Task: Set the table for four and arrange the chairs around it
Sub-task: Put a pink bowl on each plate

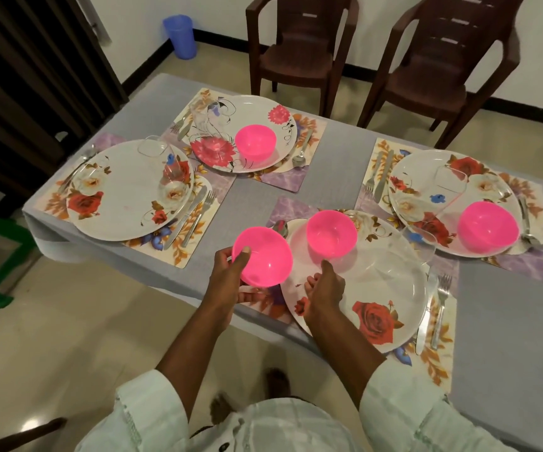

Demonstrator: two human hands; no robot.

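Two bare hands work at the near table edge: the left hand clasps a glossy pink plastic bowl, while the right hand rests loosely curled, gripping nothing, on the rose-patterned white plate. Beyond the grey-clothed table stand two brown plastic chairs.

- Table – grey cloth, four floral plates, each on a mat with cutlery.
- Pink bowls sit on three plates; a fourth bowl is held above the near edge.
- Two brown chairs stand beyond.
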